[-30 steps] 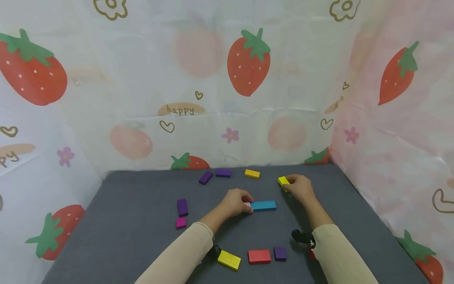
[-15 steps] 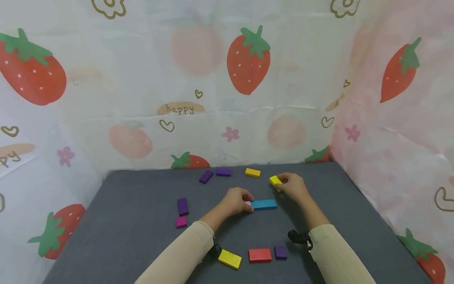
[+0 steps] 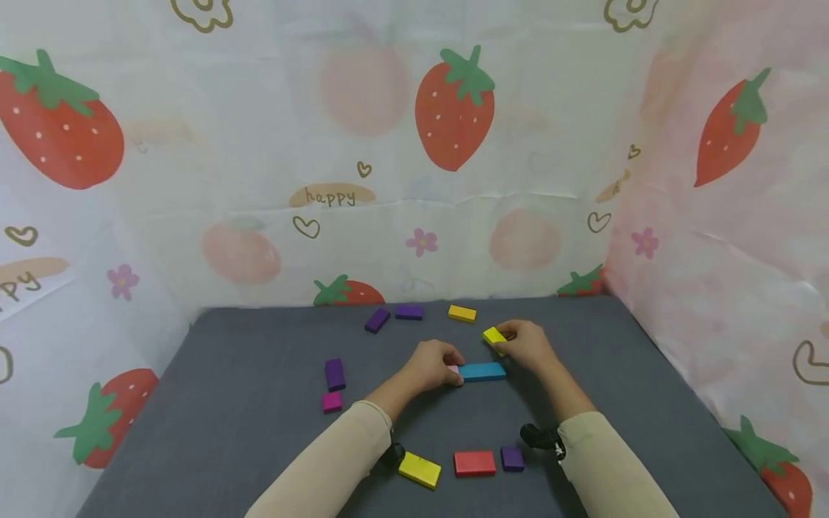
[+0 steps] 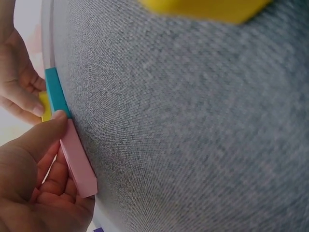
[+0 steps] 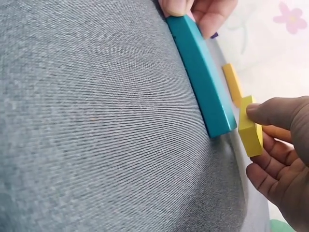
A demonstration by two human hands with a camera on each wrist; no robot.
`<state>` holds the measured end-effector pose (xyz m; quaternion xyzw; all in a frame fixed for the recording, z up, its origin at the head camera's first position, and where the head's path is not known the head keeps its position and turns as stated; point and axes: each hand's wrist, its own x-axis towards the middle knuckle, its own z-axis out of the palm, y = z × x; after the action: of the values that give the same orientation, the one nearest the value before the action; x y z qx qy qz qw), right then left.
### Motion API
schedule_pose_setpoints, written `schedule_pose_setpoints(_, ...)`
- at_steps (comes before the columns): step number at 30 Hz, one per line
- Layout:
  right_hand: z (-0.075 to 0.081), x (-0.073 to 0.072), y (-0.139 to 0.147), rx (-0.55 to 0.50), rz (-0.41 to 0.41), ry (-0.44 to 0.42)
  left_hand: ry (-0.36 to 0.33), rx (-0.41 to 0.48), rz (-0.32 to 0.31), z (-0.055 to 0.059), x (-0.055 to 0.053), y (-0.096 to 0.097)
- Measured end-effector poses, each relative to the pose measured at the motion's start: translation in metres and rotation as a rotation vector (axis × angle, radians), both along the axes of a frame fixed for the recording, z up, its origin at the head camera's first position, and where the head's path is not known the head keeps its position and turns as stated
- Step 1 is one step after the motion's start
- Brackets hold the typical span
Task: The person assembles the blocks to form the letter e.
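Note:
My left hand (image 3: 429, 365) is at the middle of the table. In the left wrist view it grips a pink block (image 4: 78, 162), its thumb near where that block meets the end of a blue block (image 3: 482, 372). The two blocks lie in one line, mostly covered on the pink side in the head view. Just behind the blue block's right end, my right hand (image 3: 527, 345) pinches a yellow block (image 5: 249, 128) between thumb and fingers. In the right wrist view this yellow block is tilted and close to the blue block's end; whether they touch I cannot tell.
Along the grey table's (image 3: 259, 403) back edge lie two purple blocks (image 3: 409, 312) and an orange-yellow one (image 3: 462, 314). To the left are a purple block (image 3: 334, 374) and a magenta one (image 3: 332, 402). Yellow (image 3: 419, 470), red (image 3: 475, 464) and small purple (image 3: 512, 459) blocks lie in front.
My right hand has moved left with the yellow block, bringing it closer to the blue block. The left hand has stayed in place on the pink block.

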<state>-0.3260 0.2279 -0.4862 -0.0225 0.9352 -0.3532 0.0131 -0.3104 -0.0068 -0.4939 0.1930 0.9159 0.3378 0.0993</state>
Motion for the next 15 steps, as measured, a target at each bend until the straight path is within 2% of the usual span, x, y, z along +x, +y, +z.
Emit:
schedule_pose_setpoints(6, -0.0034, 0.0023, -0.0020, 0.008, 0.025, -0.006, -0.011, -0.005, 0.008, -0.0001, -0.0007, 0.0008)
schedule_pose_setpoints(15, -0.0047, 0.0029, -0.0035, 0.025, 0.013, -0.029, -0.017, 0.001, 0.016, 0.0005, -0.0001, 0.0014)
